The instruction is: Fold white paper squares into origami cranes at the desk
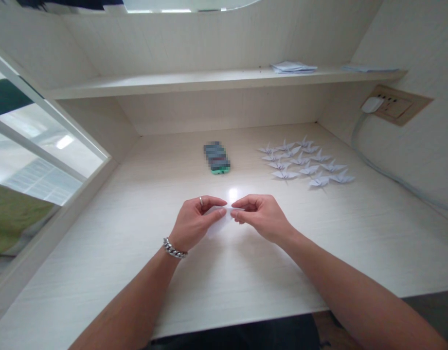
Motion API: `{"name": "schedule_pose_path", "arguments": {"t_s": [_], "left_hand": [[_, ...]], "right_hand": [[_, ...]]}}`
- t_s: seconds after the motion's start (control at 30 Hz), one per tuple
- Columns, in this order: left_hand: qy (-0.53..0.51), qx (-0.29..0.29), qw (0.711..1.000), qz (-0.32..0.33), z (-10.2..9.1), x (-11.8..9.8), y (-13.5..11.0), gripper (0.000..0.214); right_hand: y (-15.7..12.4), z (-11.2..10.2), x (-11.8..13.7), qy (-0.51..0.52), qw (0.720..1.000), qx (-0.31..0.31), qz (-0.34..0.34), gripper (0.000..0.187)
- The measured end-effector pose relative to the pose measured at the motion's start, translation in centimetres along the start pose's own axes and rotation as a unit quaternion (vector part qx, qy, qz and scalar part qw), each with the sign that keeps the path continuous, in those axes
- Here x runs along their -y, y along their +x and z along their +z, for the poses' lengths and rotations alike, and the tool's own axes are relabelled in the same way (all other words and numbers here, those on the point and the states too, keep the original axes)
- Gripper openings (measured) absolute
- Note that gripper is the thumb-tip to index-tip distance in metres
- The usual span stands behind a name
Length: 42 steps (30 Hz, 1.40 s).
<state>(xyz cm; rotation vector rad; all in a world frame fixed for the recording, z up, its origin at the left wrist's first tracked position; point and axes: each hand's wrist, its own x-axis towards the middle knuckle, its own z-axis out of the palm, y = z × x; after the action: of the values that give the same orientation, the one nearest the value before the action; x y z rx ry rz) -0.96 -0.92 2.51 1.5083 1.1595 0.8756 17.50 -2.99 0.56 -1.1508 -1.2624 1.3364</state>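
Between my two hands is a small piece of folded white paper (217,227), held just above the desk. My left hand (199,218), with a ring and a chain bracelet (173,249), pinches it between thumb and fingers from the left. From the right, my right hand (260,214) pinches its other side, fingertips close to those of the left. Glare and my fingers hide much of the paper, so its exact fold cannot be made out. Beyond my right hand, several white paper cranes (300,159) stand in loose rows.
A phone-like item with a green end (220,171), blurred out, lies beyond my hands. Stacked paper (294,67) rests on the shelf (172,83). At right, a cable (391,179) runs from a plug in the wall socket (401,106). A raised frame (52,214) borders the left.
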Motion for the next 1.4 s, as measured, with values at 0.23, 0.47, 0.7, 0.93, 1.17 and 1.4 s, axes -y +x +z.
{"name": "schedule_pose_path", "arguments": {"t_s": [0.23, 0.47, 0.7, 0.93, 1.17, 1.4], "left_hand": [[0.086, 0.024, 0.996, 0.026, -0.25, -0.10, -0.10, 0.030], [0.085, 0.026, 0.996, 0.015, -0.44, 0.06, -0.06, 0.028], [0.096, 0.020, 0.995, 0.016, -0.57, -0.13, -0.13, 0.022], [0.085, 0.018, 0.996, -0.010, -0.88, 0.02, -0.11, 0.027], [0.114, 0.011, 0.993, 0.001, -0.86, -0.26, -0.06, 0.022], [0.147, 0.027, 0.989, -0.004, -0.98, -0.49, -0.11, 0.020]], "right_hand": [[-0.28, 0.11, 0.20, -0.014, 1.000, 0.015, -0.015, 0.024], [-0.27, -0.08, 0.30, -0.001, 0.999, 0.031, -0.007, 0.021], [-0.25, -0.23, 0.35, 0.016, 0.999, 0.051, -0.003, 0.020], [-0.15, -0.40, 0.45, 0.003, 0.999, 0.044, 0.020, 0.023], [-0.16, -0.51, 0.42, -0.033, 0.997, 0.063, 0.032, 0.023], [-0.20, -0.84, 0.88, -0.012, 0.992, 0.086, 0.091, 0.029]]}}
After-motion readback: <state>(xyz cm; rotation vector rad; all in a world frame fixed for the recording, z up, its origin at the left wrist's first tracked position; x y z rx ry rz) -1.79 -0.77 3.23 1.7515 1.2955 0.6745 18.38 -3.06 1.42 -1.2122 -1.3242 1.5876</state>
